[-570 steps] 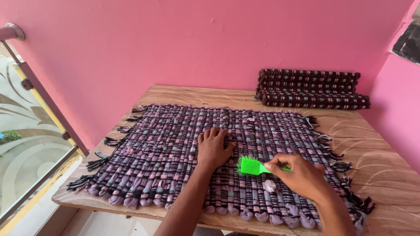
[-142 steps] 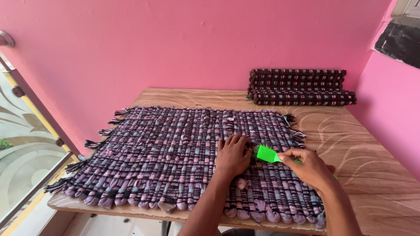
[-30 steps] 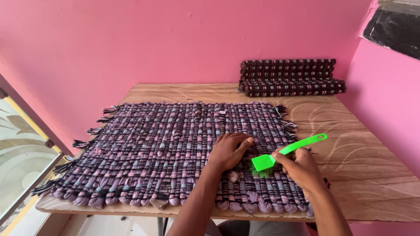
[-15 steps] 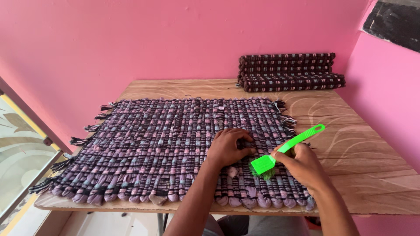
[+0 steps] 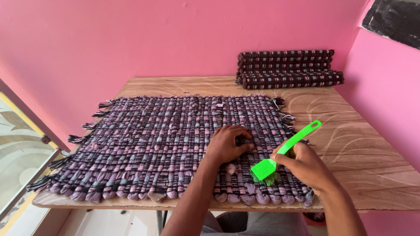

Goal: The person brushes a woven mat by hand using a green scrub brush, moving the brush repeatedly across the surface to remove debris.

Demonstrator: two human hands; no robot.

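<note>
Now the left hand (image 5: 226, 144) presses flat on the mat (image 5: 153, 140); the right hand (image 5: 306, 165) grips the green brush (image 5: 280, 154) at the mat's near right corner, so short, light strokes beside the lint (image 5: 231, 168) seem best

We have our left hand (image 5: 227, 146) flat, palm down, fingers curled slightly, forearm angling up from below. Our right hand (image 5: 304, 164) is fisted in a grip, knuckles up, wrist bent inward toward the left.
</note>
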